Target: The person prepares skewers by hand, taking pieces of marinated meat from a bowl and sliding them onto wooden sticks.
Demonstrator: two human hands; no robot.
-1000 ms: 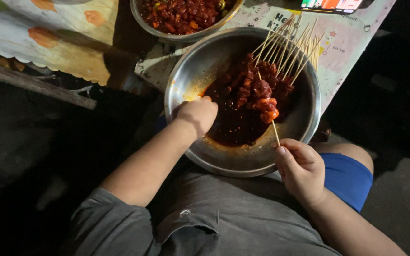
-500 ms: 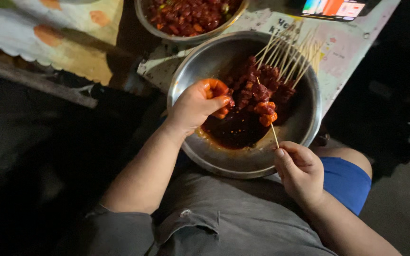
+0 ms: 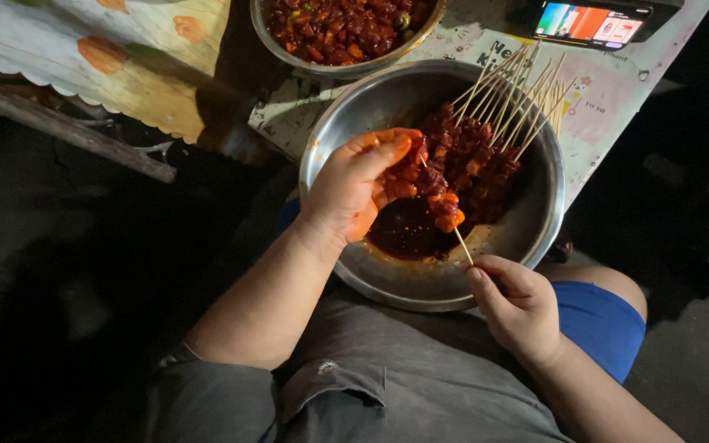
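1. Far left: cloth w/ orange-and-green print (image 3: 116, 57) covers the surface; a dark wooden bar (image 3: 67, 131) runs diagonally below it.
2. Top centre: smaller metal bowl (image 3: 276, 45) sits on the surface, full of red marinated meat chunks (image 3: 338, 25).
3. Your left hand (image 3: 354, 184) is over the near-left part of the big steel bowl (image 3: 535, 238), fingers stained orange w/ sauce. Grip is closed on a red meat piece (image 3: 400, 176) at the tip end of the skewer.
4. The skewer (image 3: 453, 226) is thin wood, slanting from your left hand down-right to your right hand; another meat chunk (image 3: 445, 209) sits mid-stick, above the dark sauce pool (image 3: 408, 234) in the bowl bottom.
5. Big bowl rests partly on the surface edge, partly over your lap in grey shorts (image 3: 387, 377).
6. Finished skewers (image 3: 486, 148) lie piled at the bowl's far-right side, bare stick ends (image 3: 527, 90) fanning over the rim.
7. Your right hand (image 3: 519, 303) is just outside the near rim; grip pinched shut on the skewer's lower end.
8. Top right: a phone w/ lit screen (image 3: 588, 23) lies on the printed surface cover (image 3: 609, 90). Blue fabric (image 3: 601, 320) shows by your right wrist.
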